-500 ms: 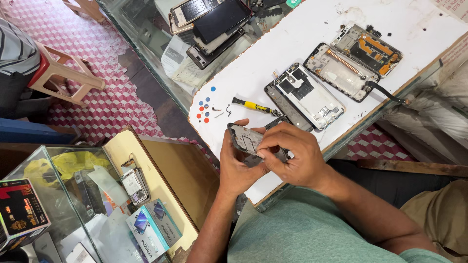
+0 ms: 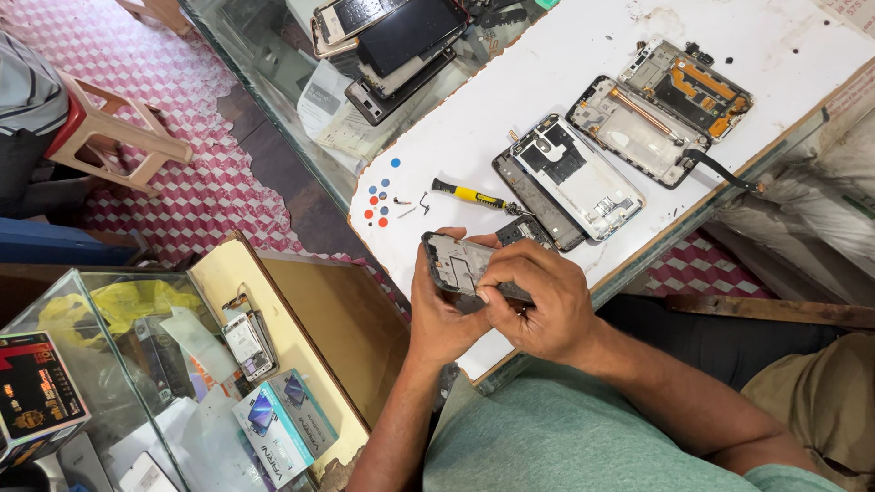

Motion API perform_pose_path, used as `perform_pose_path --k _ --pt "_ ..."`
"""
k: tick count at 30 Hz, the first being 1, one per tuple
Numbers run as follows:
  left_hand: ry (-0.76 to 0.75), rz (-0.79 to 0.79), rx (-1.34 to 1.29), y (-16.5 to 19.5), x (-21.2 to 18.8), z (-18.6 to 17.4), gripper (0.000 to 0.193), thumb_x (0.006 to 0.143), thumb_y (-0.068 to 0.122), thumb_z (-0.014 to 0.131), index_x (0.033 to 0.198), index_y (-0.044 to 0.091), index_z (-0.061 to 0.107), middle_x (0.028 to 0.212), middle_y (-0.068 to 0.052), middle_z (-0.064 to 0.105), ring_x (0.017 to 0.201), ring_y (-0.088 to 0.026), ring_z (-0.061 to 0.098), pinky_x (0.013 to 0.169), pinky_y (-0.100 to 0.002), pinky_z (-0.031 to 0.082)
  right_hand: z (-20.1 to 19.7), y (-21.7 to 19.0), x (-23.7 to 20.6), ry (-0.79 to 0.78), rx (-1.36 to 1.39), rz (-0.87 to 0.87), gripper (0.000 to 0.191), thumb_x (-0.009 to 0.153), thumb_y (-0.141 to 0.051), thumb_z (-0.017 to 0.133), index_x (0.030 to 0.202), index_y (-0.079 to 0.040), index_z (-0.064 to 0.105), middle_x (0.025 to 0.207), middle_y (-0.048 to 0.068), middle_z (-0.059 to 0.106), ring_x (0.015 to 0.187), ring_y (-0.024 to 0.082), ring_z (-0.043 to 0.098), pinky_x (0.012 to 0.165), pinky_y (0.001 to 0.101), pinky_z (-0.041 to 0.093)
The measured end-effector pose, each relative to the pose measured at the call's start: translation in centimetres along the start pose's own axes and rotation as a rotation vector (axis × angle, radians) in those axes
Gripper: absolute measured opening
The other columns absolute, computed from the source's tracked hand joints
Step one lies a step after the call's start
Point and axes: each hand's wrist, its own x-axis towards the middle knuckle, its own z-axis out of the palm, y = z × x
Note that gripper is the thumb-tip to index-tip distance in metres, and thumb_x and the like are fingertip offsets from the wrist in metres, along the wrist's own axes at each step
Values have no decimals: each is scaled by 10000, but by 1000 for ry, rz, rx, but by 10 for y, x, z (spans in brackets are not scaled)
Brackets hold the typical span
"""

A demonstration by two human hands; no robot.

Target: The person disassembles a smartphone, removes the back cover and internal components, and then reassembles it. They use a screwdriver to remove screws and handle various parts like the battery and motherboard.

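Note:
Both of my hands hold a dark opened phone body [image 2: 460, 262] over the near edge of the white worktop [image 2: 510, 100]. My left hand [image 2: 442, 314] cradles it from below and the side. My right hand [image 2: 538, 301] covers its right end, fingers curled over it and pressing on its inner face. Just beyond lie a yellow-handled screwdriver [image 2: 469, 194], a few tiny screws [image 2: 408, 206] and several red and blue dots [image 2: 380, 200].
An opened phone with white inner frame [image 2: 574, 178] lies on the worktop, two more opened phones [image 2: 661, 109] farther right with a black cable [image 2: 725, 173]. A glass counter with stacked phones [image 2: 392, 41] is behind. A glass case with phone boxes [image 2: 283, 424] sits lower left.
The hands stay on the phone body; the right-hand fingers have shifted slightly over it. The view itself has barely moved.

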Motion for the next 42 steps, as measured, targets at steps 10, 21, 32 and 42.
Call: perform_pose_path --k 10,21,32,42 --pt "-44 58 -96 -10 -2 -2 878 749 65 934 1437 33 388 1401 -211 629 1245 -236 671 1046 -409 616 1 2 -2 14 -1 26 114 923 -117 714 962 -39 641 925 110 675 752 182 690 599 298 543" --pt "13 29 -224 1 0 -6 1052 753 43 931 1572 44 271 1446 -241 575 1320 -283 623 1115 -436 570 -4 21 -7 182 304 195 26 975 -66 669 976 -42 678 940 73 660 788 106 653 670 238 595" --pt "187 13 -380 4 -17 -83 787 977 548 626 1459 -46 443 1250 -285 639 1003 -284 683 857 -431 598 -25 35 19 -3 -226 163 84 941 -121 758 988 -58 728 979 81 702 788 192 693 670 305 552" --pt "308 -64 -372 -5 -59 -90 741 997 552 546 1416 -55 473 1221 -268 672 945 -226 690 795 -348 606 28 65 77 -526 -734 -431 74 854 -121 697 910 -72 700 959 68 642 870 225 679 783 357 562"
